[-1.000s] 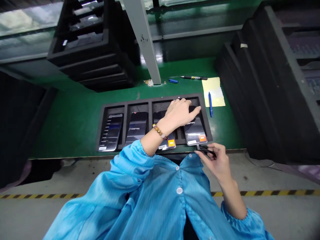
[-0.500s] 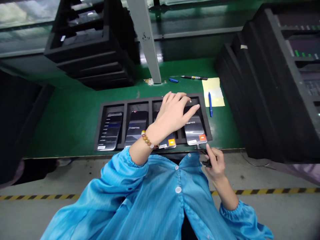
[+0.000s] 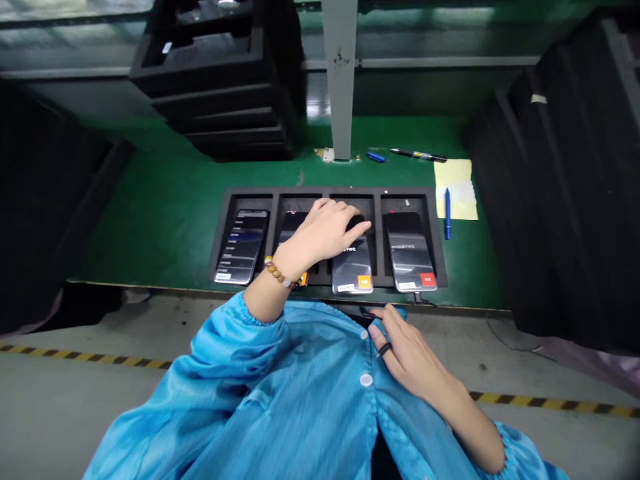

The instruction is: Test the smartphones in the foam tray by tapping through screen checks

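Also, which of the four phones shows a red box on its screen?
The rightmost phone. Both middle phones show orange; the leftmost phone shows no box.

Phones (image 3: 407, 257) in tray (image 3: 379, 227) — pen (image 3: 419, 155) behind

On our green bench (image 3: 165, 233), a black tray (image 3: 395, 203) sits under our left fingers (image 3: 345, 211); beyond them lies a blue cap (image 3: 376, 157), rightward a yellow paper (image 3: 454, 173).
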A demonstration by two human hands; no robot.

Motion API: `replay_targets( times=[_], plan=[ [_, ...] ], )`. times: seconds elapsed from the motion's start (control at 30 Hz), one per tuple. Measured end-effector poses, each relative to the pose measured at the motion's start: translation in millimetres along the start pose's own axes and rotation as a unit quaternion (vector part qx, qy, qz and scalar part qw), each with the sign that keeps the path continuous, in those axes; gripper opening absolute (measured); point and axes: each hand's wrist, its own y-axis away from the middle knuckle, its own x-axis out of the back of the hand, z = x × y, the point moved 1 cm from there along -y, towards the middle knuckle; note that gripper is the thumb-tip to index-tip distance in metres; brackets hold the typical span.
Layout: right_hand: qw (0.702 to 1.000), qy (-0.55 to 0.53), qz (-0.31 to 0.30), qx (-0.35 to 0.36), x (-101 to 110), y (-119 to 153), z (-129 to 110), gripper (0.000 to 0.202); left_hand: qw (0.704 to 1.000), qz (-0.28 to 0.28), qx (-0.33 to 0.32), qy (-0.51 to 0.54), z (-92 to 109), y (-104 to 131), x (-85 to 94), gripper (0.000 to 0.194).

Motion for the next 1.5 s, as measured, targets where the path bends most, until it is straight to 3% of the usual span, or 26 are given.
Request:
replay_targets(
  times=[0.17,0.37,0.63,0.83,1.0,1.2,1.5],
  plan=[
    [0.997,-0.017,0.026,0.077,-8.3,-20.3,4.6,0.026,1.0,0.011,-0.004,0.015,-2.0,1.4,-2.2,0.052],
    [0.992,-0.053,0.095,0.064,-13.0,-31.9,4.9,0.02,0.999,0.012,0.005,0.03,-1.7,1.1,-0.8,0.053],
    [0.991,-0.102,0.075,0.031,-20.7,-31.2,5.8,0.021,0.998,0.019,0.025,0.046,1.7,1.3,0.3,0.056],
    [0.987,-0.126,0.104,0.012,-25.7,-27.9,9.1,0.02,0.998,0.025,0.024,0.057,0.0,1.2,-2.2,0.059],
    [0.986,-0.149,0.077,0.017,-27.1,-29.4,11.2,0.02,0.997,0.035,0.02,0.059,0.0,1.6,-2.7,0.062],
    [0.983,-0.153,0.101,0.013,-24.7,-29.4,10.6,0.018,0.997,0.019,0.036,0.059,3.0,2.3,-0.5,0.061],
    [0.985,-0.16,0.06,0.019,-26.0,-31.8,16.5,0.021,0.996,0.04,0.037,0.067,2.0,2.2,-6.2,0.066]
  ],
)
